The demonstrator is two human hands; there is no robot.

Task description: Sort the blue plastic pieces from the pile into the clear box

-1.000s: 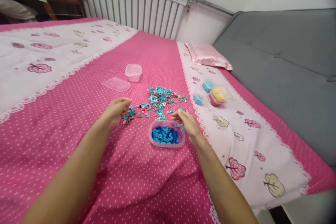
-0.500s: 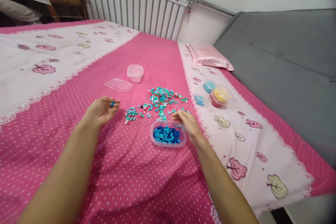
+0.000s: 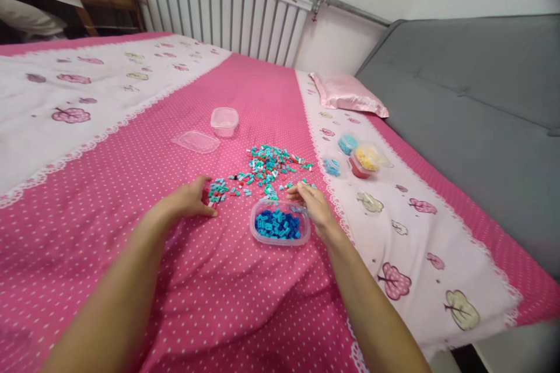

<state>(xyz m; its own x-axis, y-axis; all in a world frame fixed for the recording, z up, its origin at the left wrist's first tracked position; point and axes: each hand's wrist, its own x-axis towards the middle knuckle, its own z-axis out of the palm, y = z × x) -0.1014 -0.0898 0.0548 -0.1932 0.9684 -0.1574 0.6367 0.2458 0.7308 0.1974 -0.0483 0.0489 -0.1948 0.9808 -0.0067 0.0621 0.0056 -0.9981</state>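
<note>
My left hand (image 3: 188, 198) is lowered palm-down at the left edge of a small pile of toy bricks (image 3: 217, 189), its thumb and fingers apart around that edge. Whether a brick lies under the fingers is hidden. My right hand (image 3: 311, 203) hovers by the upper right rim of a clear plastic tub (image 3: 280, 241). Its fingers are bent together, and what they hold, if anything, cannot be made out. Light and dark blue bricks (image 3: 276, 224) lie in the tub. Beyond it spreads a larger mixed heap of bricks (image 3: 269, 162), mostly teal and green with some red and white.
A clear tub (image 3: 224, 122) and a flat clear lid (image 3: 196, 141) lie behind the left hand. To the right are containers with yellow pieces (image 3: 367, 158) and blue pieces (image 3: 348, 144). A pink pillow (image 3: 347, 95) rests near the grey headboard (image 3: 472, 105).
My left hand, which was raised palm-up with a small blue brick at its fingers, has turned over and moved down and right to the small pile. My right hand has stayed in place.
</note>
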